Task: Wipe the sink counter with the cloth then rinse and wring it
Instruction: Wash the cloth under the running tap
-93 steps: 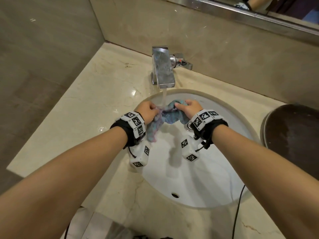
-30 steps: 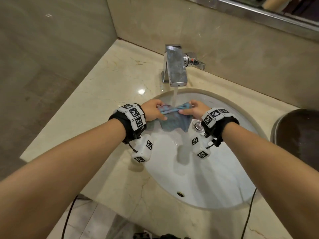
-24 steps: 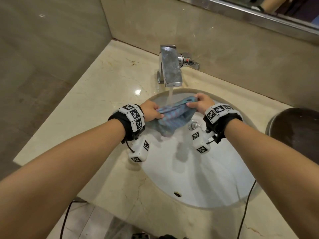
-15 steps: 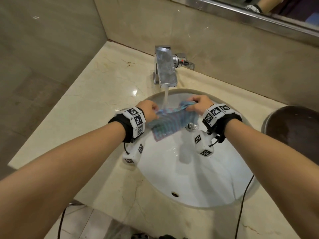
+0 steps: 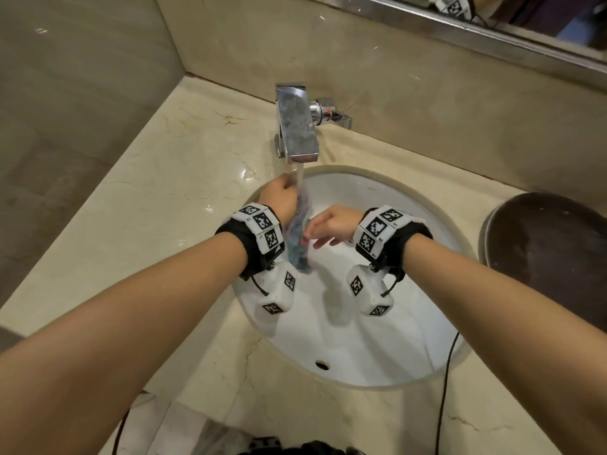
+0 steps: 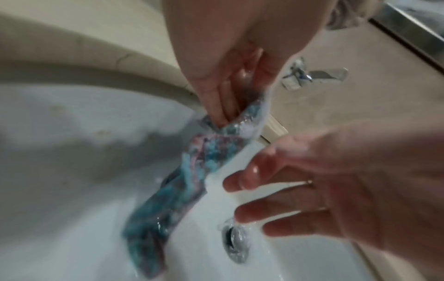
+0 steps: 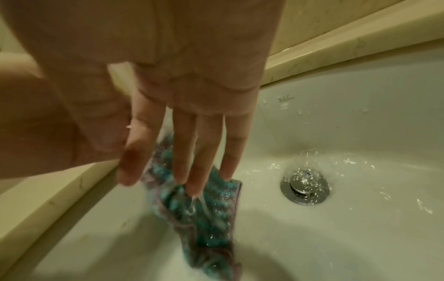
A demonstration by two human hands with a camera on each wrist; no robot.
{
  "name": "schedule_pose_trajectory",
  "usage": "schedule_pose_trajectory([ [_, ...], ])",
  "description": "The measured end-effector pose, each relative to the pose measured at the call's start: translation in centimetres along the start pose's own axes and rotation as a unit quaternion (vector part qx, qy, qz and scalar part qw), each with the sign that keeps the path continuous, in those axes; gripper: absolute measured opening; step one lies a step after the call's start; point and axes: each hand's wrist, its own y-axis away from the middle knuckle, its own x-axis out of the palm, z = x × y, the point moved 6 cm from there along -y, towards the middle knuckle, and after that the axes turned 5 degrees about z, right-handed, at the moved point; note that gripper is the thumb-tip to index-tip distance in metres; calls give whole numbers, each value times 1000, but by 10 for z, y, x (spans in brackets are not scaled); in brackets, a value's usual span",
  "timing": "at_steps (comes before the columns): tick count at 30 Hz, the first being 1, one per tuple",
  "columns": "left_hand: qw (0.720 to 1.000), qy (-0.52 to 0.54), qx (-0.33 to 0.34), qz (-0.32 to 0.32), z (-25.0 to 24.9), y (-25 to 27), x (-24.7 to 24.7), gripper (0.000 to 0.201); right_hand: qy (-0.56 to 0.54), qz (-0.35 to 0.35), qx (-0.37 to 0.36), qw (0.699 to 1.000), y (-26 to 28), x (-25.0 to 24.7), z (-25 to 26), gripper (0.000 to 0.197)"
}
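A wet blue and purple cloth (image 5: 297,239) hangs in a long strip over the white sink basin (image 5: 354,343), right under the running water from the chrome faucet (image 5: 297,126). My left hand (image 5: 279,198) pinches the cloth's (image 6: 192,171) top end between its fingertips (image 6: 221,106). My right hand (image 5: 328,226) is just right of the hanging cloth with straight, spread fingers (image 7: 190,152) and holds nothing; the cloth (image 7: 206,209) dangles beyond them. Water streams down the cloth into the basin.
The beige marble counter (image 5: 157,205) surrounds the basin, with walls at the left and back. A chrome drain plug (image 7: 305,187) sits in the basin bottom, an overflow hole (image 5: 322,364) near the front. A dark round object (image 5: 551,254) lies at the right.
My right hand has let go of the cloth and opened. The cloth, stretched between both hands before, now hangs from my left hand, which has moved up under the faucet stream.
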Motion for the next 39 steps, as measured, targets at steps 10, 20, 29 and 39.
schedule_pose_trajectory([
  [10, 994, 83, -13, 70, 8, 11, -4, 27, 46, -177, -21, 983, -22, -35, 0, 70],
  [20, 994, 95, 5, 59, 3, 10, -20, 34, 78, -129, 61, 987, -31, -24, -21, 36],
  [29, 995, 87, -34, 28, 13, 2, -32, 43, -107, -169, 58, 978, -10, -48, -37, 25],
  [39, 979, 158, -74, 103, 29, -2, -4, 59, -211, -227, 30, 950, -16, -37, 0, 19],
])
